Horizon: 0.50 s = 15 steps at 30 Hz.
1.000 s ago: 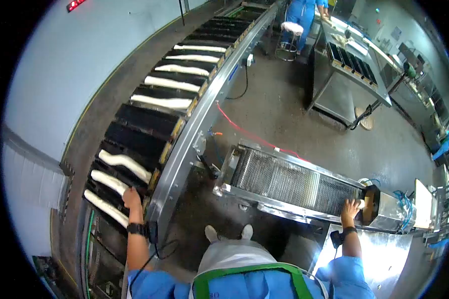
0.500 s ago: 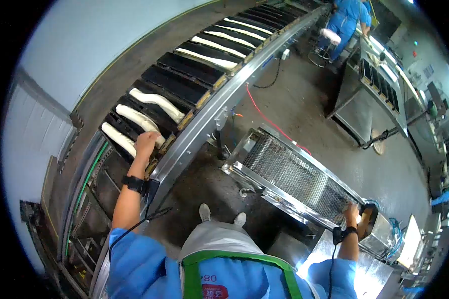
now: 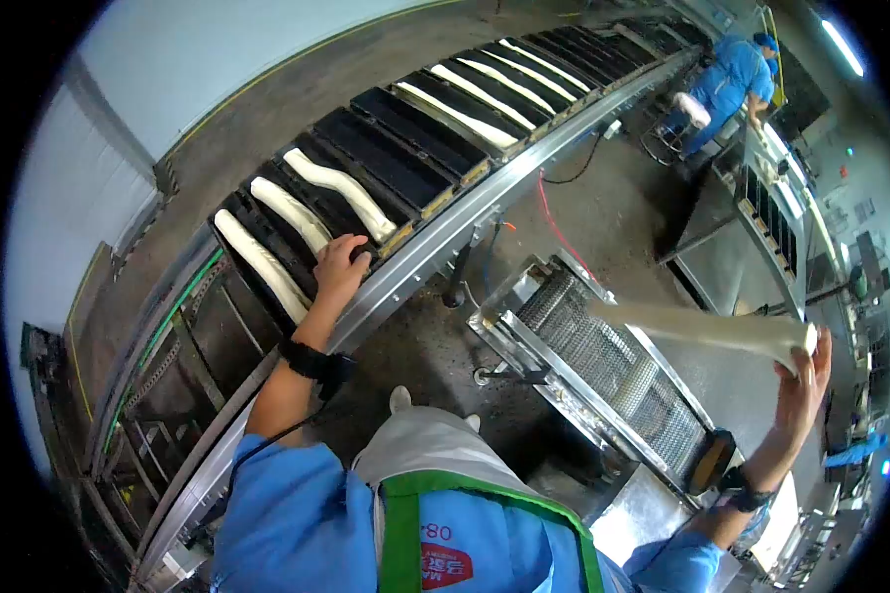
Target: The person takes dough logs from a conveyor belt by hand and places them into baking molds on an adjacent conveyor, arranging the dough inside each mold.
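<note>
Long pale dough strips lie in black baking trays on a conveyor at the left. My left hand rests on the near end of the second dough strip, its fingers bent over that end and hiding it. On either side of it lie another dough strip and a wavy dough strip. My right hand is raised at the right, fingers and thumb closed around one end of a long dough strip. That strip stretches leftward above the mesh belt, its far end blurred.
A metal mesh belt conveyor stands ahead of me at the right. The tray conveyor's steel rail runs from lower left to upper right. A co-worker in blue is by a metal table holding black trays. A red hose crosses the floor.
My right hand has risen from the mesh belt's near end and moved right, lifting a dough strip. My left hand has shifted along the tray conveyor to the right; the view has also turned.
</note>
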{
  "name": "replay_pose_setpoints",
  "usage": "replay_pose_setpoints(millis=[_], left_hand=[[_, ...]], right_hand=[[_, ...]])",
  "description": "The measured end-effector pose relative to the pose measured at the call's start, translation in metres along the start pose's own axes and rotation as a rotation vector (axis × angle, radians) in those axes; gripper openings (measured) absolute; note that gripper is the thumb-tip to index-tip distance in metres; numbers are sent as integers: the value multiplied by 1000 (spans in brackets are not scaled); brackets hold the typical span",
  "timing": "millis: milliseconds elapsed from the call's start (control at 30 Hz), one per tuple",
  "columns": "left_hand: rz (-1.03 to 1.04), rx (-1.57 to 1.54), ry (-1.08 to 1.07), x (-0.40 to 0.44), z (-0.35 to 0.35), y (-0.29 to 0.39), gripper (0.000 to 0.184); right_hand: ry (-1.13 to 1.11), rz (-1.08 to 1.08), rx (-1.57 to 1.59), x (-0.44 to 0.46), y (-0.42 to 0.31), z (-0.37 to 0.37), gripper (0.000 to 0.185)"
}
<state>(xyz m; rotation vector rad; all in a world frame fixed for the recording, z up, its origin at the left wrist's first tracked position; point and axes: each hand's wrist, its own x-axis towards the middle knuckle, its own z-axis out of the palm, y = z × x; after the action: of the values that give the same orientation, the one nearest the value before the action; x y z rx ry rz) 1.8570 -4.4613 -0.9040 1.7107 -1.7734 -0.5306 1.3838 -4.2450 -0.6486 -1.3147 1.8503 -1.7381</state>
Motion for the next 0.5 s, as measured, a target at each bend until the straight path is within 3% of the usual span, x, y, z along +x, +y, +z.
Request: replay_pose_setpoints(millis=[33,100,200,233,267,300,333,367,400,500], left_hand=[[9,9,28,-1,-1,2,31],[-11,-21,14,-3,-5,0,32],[-47,-100,33,-7,-11,-14,33],[-55,-99,39,-12,-13,-18,33],[-75,-34,64,-16,-15,-21,33],[-94,31,83,-22,-16,-23,34],[-166,50,27,-21,-19,-21,35],[-171,56,12,-24,-20,-24,35],[-144,97,29,-25,-21,-28,34],[-166,224,37,-29,-33,-14,35]], right_hand=[[22,-18,44,0,-12,30,48],[-235,-110,145,15,-14,79,46],[-370,-105,364,20,-8,194,34],[-437,-117,365,13,-8,234,28],[-475,-179,165,14,14,275,26],[-642,-168,49,-1,13,307,37],[-829,-360,32,4,89,355,51],[-955,-538,-207,-13,109,371,62],[-1084,-268,-288,-29,107,377,64],[-1089,-317,-184,-46,133,358,55]])
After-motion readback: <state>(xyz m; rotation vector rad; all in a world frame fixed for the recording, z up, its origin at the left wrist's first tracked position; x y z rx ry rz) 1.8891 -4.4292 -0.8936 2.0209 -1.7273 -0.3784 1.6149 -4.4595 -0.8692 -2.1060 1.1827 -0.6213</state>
